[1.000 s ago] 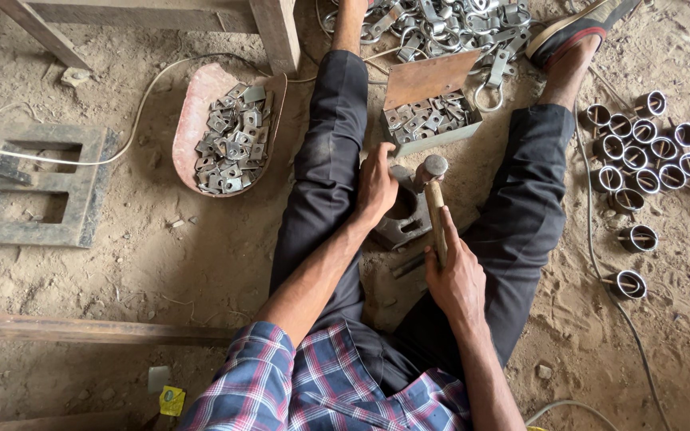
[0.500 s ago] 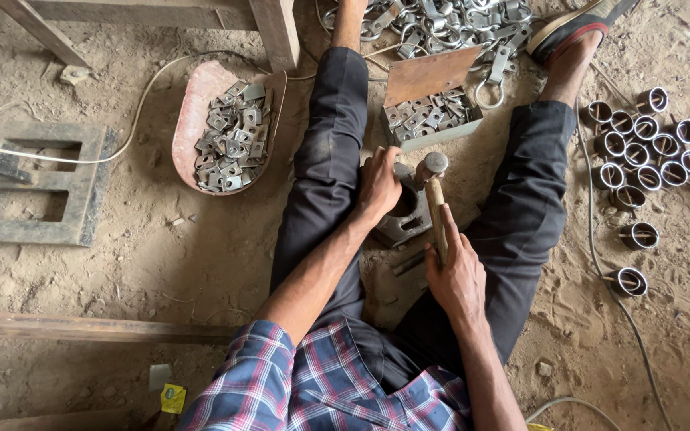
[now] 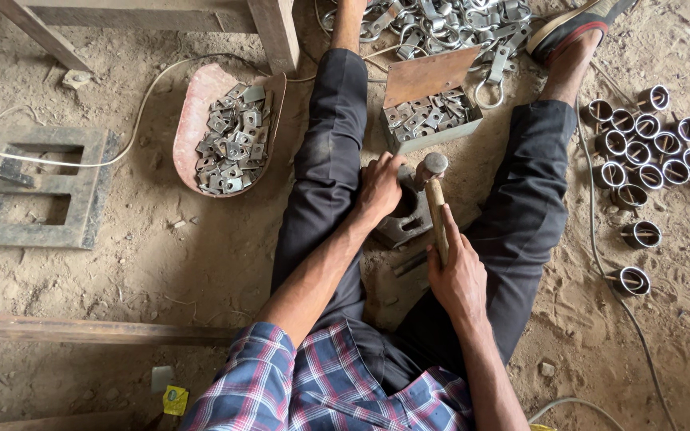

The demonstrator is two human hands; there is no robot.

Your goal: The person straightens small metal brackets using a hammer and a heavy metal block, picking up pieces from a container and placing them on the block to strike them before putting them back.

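The right hand [image 3: 458,275] grips a wooden-handled hammer [image 3: 434,199], its head poised just above the metal block [image 3: 406,217] lying on the sandy floor between the legs. The left hand [image 3: 380,188] is closed over a small piece on that block, beside the hammer head. A glancing blow could well strike those fingers, or kick the piece off into the sand.

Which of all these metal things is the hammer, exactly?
Start at the person's spread legs; between them sits a grey metal block. Just right of it the right hand holds the hammer: the only tool with a wooden handle and round steel head.
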